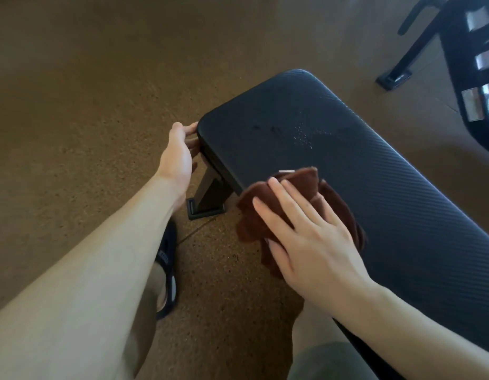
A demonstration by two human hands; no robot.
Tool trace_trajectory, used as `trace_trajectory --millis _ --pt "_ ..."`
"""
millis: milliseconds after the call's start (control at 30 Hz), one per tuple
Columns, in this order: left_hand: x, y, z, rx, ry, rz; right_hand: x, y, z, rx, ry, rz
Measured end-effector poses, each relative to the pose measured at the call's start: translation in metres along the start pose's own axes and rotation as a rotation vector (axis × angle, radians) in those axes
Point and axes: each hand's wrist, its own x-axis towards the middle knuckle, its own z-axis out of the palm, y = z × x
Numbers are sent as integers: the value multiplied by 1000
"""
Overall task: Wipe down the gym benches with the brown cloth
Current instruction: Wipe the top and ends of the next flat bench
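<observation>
One head-worn wide-angle view looks steeply down, close above a black bench running from centre to lower right.

The bench runs off the right edge of the frame, so its far end's cut off. Left hand fingertips disappear under its corner. The dark machine at upper right is blurry and cropped.

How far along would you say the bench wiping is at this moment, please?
Early. The right hand presses the brown cloth flat on the bench near edge; the left hand steadies its end. Droplets mid-pad remain unwiped.
</observation>
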Motion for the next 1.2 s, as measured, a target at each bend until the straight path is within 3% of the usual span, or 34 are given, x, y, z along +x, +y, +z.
trace_trajectory --millis 100,333,433,567,700,833,967,1067,1200 --pt "8 -4 -4 0 -18 -2 4 4 2 8 -15 -7" --pt "19 -9 -12 -28 -69 -17 187 -21 -4 31 7 -68" --pt "14 -7 -2 -65 -47 -14 221 -20 -7 83 -18 -66" --pt "2 1 34 -115 130 -42 216 0 -10 151 28 -37" --pt "-11 1 63 100 309 118 208 55 -10 143 110 122" --pt "-18 -6 72 153 267 172 189 115 -10 133 163 305" --pt "-16 -13 78 150 320 202 167 93 -9 115 125 360" --pt "-17 -19 85 164 382 247 94 62 -7 109 164 291" --pt "-14 -21 92 165 435 230 35 56 -5 113 72 214"
